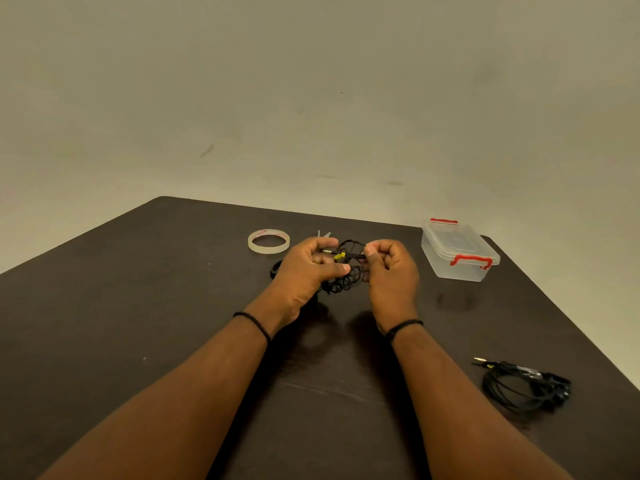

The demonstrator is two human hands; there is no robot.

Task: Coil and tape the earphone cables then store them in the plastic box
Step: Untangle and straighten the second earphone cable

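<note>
A tangled black earphone cable with a yellow part near its plug hangs above the dark table between both hands. My left hand grips its left side, fingers curled round the plug end. My right hand pinches the cable's right side between thumb and fingers. A second black earphone cable, coiled and taped, lies on the table at the right. A roll of clear tape lies flat beyond my left hand. The clear plastic box with red clips stands shut at the far right.
The dark table ends at a plain wall behind. A small black object lies partly hidden behind my left hand. Some short clear strips show beyond the hands. The table's right edge runs close to the box and coiled cable.
</note>
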